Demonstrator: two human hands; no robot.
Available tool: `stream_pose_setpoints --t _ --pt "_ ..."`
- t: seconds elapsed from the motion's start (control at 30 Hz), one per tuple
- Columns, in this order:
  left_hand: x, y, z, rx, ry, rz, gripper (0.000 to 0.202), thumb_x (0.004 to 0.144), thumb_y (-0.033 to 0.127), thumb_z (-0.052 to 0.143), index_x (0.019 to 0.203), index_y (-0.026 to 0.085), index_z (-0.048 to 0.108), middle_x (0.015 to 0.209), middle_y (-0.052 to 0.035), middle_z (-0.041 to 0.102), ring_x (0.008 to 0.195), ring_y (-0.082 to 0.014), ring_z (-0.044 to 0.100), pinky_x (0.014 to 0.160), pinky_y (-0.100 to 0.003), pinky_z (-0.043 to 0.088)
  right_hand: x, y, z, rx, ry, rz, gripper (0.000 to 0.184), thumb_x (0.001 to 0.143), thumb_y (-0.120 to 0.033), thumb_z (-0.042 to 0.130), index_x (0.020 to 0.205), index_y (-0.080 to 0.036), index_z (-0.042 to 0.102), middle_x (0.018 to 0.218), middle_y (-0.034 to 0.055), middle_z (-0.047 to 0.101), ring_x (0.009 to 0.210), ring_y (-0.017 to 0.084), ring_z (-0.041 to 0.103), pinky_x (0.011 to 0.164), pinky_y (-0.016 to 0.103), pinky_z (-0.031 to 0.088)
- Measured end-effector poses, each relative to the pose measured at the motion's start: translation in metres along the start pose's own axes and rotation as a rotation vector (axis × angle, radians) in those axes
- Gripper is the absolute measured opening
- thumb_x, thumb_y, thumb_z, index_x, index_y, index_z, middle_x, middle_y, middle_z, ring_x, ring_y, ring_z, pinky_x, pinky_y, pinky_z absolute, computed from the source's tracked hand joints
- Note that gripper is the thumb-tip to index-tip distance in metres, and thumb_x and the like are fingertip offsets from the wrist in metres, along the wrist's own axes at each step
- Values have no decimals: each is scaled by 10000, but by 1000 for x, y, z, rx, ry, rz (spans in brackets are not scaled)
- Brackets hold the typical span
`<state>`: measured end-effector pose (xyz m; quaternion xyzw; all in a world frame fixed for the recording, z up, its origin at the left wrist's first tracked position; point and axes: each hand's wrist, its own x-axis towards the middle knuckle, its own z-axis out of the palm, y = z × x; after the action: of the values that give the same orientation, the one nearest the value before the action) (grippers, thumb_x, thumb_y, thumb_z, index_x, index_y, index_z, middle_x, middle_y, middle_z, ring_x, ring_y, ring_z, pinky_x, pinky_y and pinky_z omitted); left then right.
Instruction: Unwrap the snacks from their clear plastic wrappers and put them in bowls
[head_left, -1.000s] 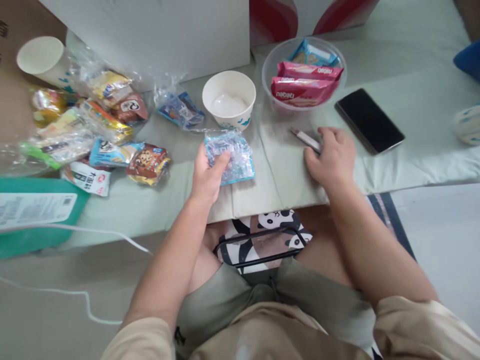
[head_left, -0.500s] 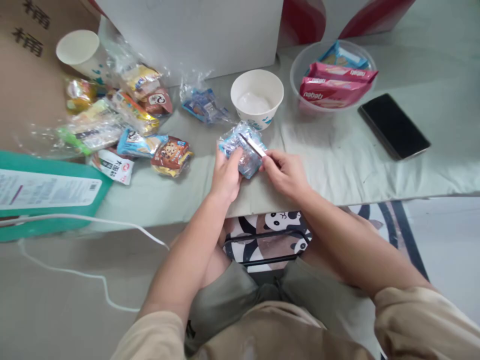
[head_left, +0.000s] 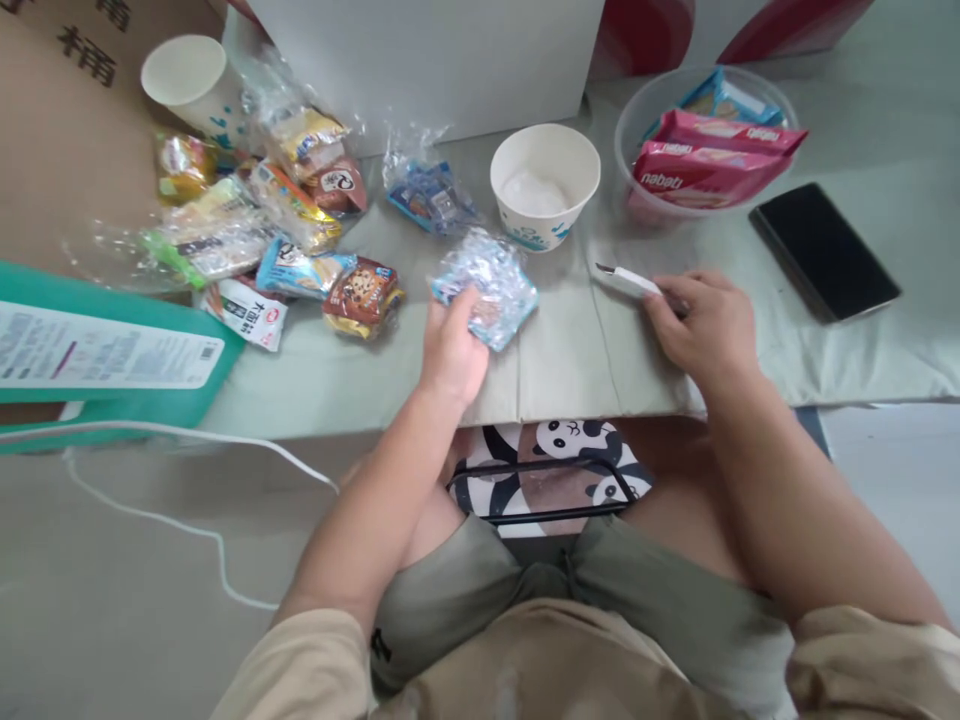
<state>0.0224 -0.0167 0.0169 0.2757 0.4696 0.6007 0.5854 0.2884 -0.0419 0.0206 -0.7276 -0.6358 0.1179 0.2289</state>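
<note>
My left hand (head_left: 456,350) is closed on a shiny blue snack packet (head_left: 495,290) in clear plastic, the thumb lying across its near side. Over to the right, my right hand (head_left: 709,325) grips a small knife (head_left: 630,280) with a white body, its short dark blade pointing left. The knife is apart from the packet, low over the cloth. Just behind the packet stands a white paper bowl (head_left: 544,185) with something pale at its bottom. A crumpled clear bag with blue packets (head_left: 431,195) lies to the bowl's left.
A clear round tub (head_left: 630,130) holds pink and blue wafer packs at back right. Beside it lies a black phone (head_left: 825,250). Assorted wrapped snacks (head_left: 292,215) and a paper cup (head_left: 187,75) fill the left. A white cable (head_left: 225,437) crosses the near left edge.
My right hand has moved the knife off the packet and away to the right. My left hand still holds the packet. The view has shifted slightly.
</note>
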Motion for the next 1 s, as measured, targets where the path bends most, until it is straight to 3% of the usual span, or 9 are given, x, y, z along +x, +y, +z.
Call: stream_pose_setpoints --t 0.1,0.17,0.3,0.4,0.53,0.7,0.83,0.9,1.0 --pt "-18 -14 6 198 -64 -24 462 799 226 722 1189 306 487 1132 -20 692 1022 -189 701 893 -333 578 5 8 7 -125 142 68 369 851 -284 579 1175 -197 733 1221 201 685 1171 420 591 987 603 410" --pt "-21 -14 1 392 -92 56 477 793 205 737 1194 305 499 1187 -28 663 1120 -206 677 948 -343 558 3 0 13 -107 205 10 485 833 -226 550 1301 -200 672 1326 211 648 1271 430 542 1046 630 374" --pt "-8 -2 -15 717 -172 320 479 771 271 805 1195 272 584 1331 -60 641 1338 -262 569 1136 -396 451 -13 -30 27 179 -12 -450 651 812 -268 519 1460 -205 508 1433 174 605 1338 354 536 1085 544 414" --pt "2 6 -19 898 -282 371 481 754 244 803 1202 255 628 1221 -64 718 1184 -259 651 1082 -406 479 -23 -47 31 269 -181 -634 533 785 -226 508 1305 -231 622 1277 115 705 1275 316 594 1063 510 395" --pt "8 10 -20 1038 -310 416 65 793 166 681 831 217 697 916 -40 747 909 -218 683 895 -358 519 -21 -38 25 254 -257 -630 213 786 -143 507 795 -251 690 931 32 767 1198 282 646 1025 484 353" --pt "24 19 -39 903 -50 345 89 756 152 676 708 212 630 688 25 644 658 -137 583 696 -277 493 -7 -3 13 172 -126 -418 184 766 -163 523 685 -238 670 982 47 787 1259 329 624 1060 554 358" --pt "32 24 -49 718 71 320 135 838 262 668 735 224 589 698 20 611 678 -133 589 660 -255 490 -4 1 6 208 37 -268 242 784 -173 465 729 -255 687 1033 74 773 1141 294 670 1045 539 443" --pt "29 26 -46 670 -13 333 159 870 386 676 846 235 629 853 -14 690 822 -163 656 722 -268 525 -6 -9 3 282 121 -281 260 814 -207 460 868 -253 711 1068 92 757 1083 271 684 1012 496 492" --pt "19 28 -38 791 -225 351 335 711 363 821 993 242 687 1041 -33 746 958 -202 681 810 -293 551 -10 -24 4 259 73 -444 349 844 -380 572 1136 -236 695 1209 121 719 1178 308 646 1043 511 476"
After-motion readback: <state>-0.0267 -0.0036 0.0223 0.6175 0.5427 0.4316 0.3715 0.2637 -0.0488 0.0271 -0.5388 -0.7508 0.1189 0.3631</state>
